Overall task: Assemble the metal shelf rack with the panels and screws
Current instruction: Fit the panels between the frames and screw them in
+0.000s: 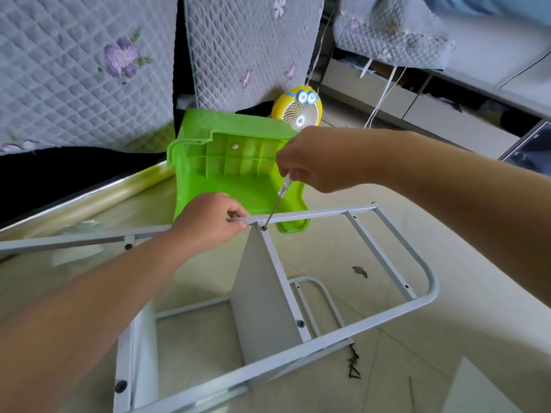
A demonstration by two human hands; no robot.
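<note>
The grey metal rack frame (387,260) lies on its side on the floor, with a grey shelf panel (262,296) standing upright between its side rails. My left hand (208,222) pinches the far rail just left of the panel's top corner. My right hand (313,158) grips a clear-handled screwdriver (275,204), whose tip sits on a black screw (264,228) at that corner. Other black screws (300,324) show along the frame. A small heap of loose dark screws (354,366) lies on the floor by the frame's near right side.
A green plastic stool (238,162) lies tipped over just behind the frame, with a yellow toy fan (299,110) beyond it. Quilted grey cushions (83,70) stand at the back. Another grey panel (477,389) lies at the lower right. White cables (384,93) hang at right.
</note>
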